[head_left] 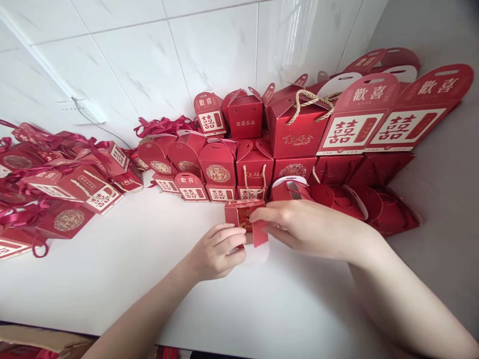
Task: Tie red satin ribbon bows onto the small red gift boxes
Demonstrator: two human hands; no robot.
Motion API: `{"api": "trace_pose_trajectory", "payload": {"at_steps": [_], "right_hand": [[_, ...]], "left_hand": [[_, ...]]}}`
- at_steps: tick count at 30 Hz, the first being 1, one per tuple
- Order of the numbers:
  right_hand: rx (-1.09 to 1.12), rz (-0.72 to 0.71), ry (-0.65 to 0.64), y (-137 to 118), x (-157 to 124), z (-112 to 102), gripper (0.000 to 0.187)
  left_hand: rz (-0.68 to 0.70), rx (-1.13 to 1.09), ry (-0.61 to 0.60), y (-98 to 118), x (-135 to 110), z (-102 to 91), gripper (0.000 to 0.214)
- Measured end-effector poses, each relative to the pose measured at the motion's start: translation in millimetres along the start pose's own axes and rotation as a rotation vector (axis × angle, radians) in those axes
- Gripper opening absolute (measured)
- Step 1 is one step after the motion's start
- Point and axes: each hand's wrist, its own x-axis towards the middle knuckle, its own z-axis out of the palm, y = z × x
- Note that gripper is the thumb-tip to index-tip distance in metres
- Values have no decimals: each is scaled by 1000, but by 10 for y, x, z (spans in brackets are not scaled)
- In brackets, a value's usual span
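White marbled wall tiles (pixel 149 60) with thin grey joints rise at the far side, one catching a bright glare at the far right. A white socket (pixel 88 110) sits far left. The white table (pixel 112 279) meets a grey surface (pixel 449 189) on the right.

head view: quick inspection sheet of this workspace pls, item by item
surface: white tabletop; grey surface to its right
things in hand: small red box held by both hands, one flap hanging down
clutter: red gift boxes stacked along the wall, some with rope handles; ribboned red boxes heaped at the left
hands: left hand curled on the box's lower edge; right hand pinching its flap
cables: thin cord runs down the wall from a white fitting
surroundings: white tiled wall; cardboard below the table's near edge
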Motion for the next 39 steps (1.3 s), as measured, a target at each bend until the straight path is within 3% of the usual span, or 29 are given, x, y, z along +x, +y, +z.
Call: {"api": "trace_pose_trajectory", "payload": {"at_steps": [7, 11, 17, 24, 29, 32, 34, 39], "right_hand": [[-14, 78, 14, 37, 3, -90, 18], [16, 73, 19, 31, 70, -5, 15], [48, 139, -47, 70, 184, 226, 42], [75, 59, 23, 82, 222, 281, 42], [61, -21, 39, 101, 248, 349, 37], [37, -36, 27, 99, 275, 399, 33], [21, -45, 26, 81, 280, 410, 28], [-29, -142, 44, 18, 252, 384, 14]], "left_hand": [[-47, -43, 37, -35, 18, -25, 16], [-117, -164, 0, -31, -33, 24, 17], [-345, -319, 12, -194, -139, 23, 15], [-405, -528, 64, -295, -246, 16, 22], [-465, -413, 60, -271, -176, -4, 18], [-525, -458, 36, -353, -186, 0, 22], [-512, -515, 47, -418, -214, 12, 32], [-477, -486, 108, -471, -236, 11, 84]]}}
